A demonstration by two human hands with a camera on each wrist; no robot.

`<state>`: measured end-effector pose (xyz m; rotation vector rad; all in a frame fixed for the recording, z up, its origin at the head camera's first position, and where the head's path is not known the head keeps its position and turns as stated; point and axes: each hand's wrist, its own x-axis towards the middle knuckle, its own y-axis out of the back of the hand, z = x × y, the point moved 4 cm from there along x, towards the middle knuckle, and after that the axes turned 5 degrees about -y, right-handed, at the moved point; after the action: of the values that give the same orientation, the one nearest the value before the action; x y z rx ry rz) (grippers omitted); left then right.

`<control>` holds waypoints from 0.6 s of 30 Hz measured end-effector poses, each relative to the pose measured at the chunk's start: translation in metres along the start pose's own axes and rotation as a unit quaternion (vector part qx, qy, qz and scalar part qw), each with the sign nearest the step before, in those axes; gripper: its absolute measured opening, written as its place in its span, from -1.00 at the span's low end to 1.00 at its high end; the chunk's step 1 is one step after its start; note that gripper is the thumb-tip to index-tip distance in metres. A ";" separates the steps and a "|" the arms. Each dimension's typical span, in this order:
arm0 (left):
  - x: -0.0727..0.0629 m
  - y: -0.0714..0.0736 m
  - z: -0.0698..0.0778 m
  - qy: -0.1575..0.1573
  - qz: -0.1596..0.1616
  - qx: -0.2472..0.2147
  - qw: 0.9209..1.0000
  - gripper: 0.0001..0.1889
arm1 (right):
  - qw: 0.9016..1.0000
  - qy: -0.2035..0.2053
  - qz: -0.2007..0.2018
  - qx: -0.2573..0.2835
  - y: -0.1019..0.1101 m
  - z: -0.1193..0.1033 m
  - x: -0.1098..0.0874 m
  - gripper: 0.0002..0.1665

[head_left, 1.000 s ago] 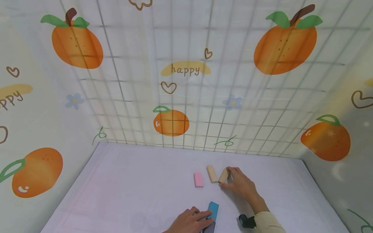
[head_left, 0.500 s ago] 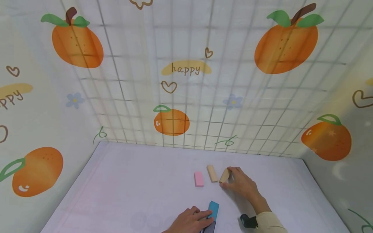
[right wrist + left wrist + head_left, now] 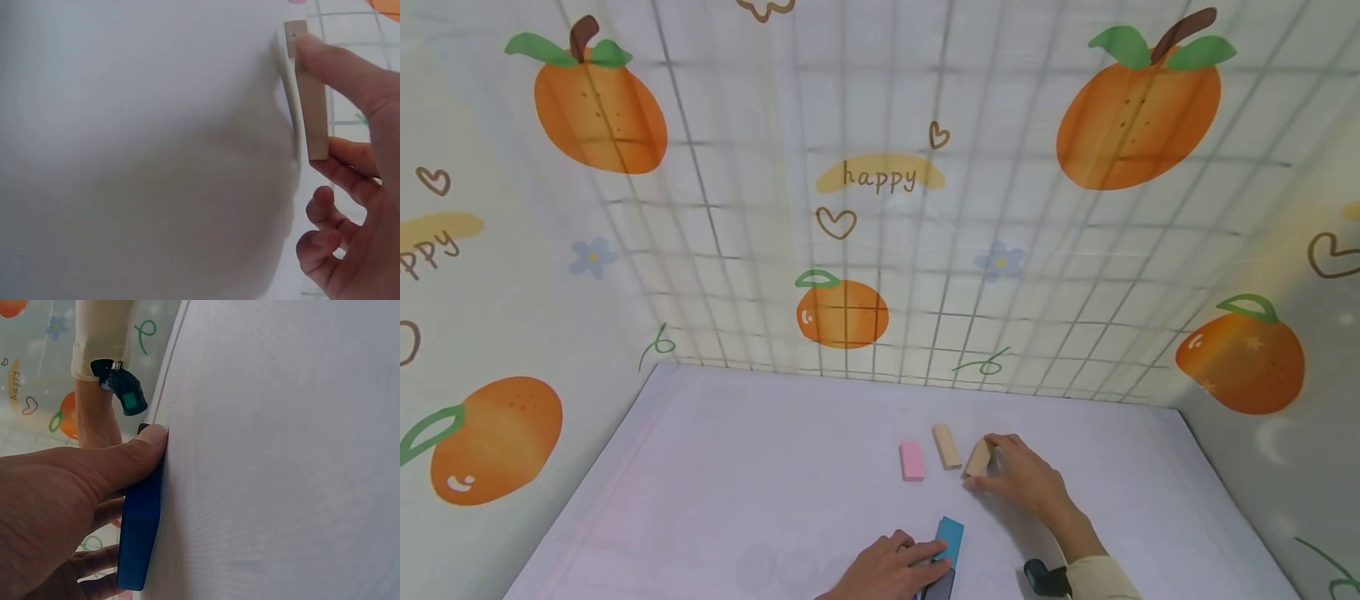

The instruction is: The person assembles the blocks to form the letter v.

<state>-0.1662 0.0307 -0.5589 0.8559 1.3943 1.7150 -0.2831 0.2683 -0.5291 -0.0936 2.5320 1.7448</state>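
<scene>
My right hand (image 3: 1026, 482) pinches a plain wooden block (image 3: 977, 458) between thumb and fingers, low over the table. In the right wrist view the thumb (image 3: 328, 59) lies at the far end of this block (image 3: 314, 115). A second plain wooden block (image 3: 947, 447) lies just to its left, with a narrow gap between them. At the front, my left hand (image 3: 887, 571) holds a dark blue block (image 3: 940, 586); a finger reaches to a light blue block (image 3: 951, 537) beyond it. The left wrist view shows the thumb on one end of a blue block (image 3: 140, 531), fingers behind.
A pink block (image 3: 912, 461) lies left of the wooden ones on the white table (image 3: 760, 467). A printed curtain with oranges (image 3: 842, 314) over a wire grid stands behind the table. A dark wrist device (image 3: 1047, 578) sits at the right sleeve.
The right hand has shifted slightly towards me with its wooden block, and the gap to the second wooden block has widened a little. The left hand stays in place.
</scene>
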 end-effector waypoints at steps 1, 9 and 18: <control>0.000 0.000 0.000 0.001 -0.001 -0.001 1.000 -0.33 | 1.000 0.001 0.000 0.000 0.000 0.000 0.000 0.21; 0.001 0.003 0.001 0.009 -0.014 -0.015 1.000 -0.34 | 1.000 -0.002 -0.009 0.004 0.001 -0.004 -0.010 0.19; -0.001 0.005 0.002 0.003 -0.005 -0.012 1.000 -0.36 | 1.000 0.002 -0.005 -0.004 -0.004 -0.010 -0.019 0.18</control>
<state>-0.1644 0.0298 -0.5532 0.8315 1.3774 1.7245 -0.2643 0.2576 -0.5273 -0.1098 2.5234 1.7516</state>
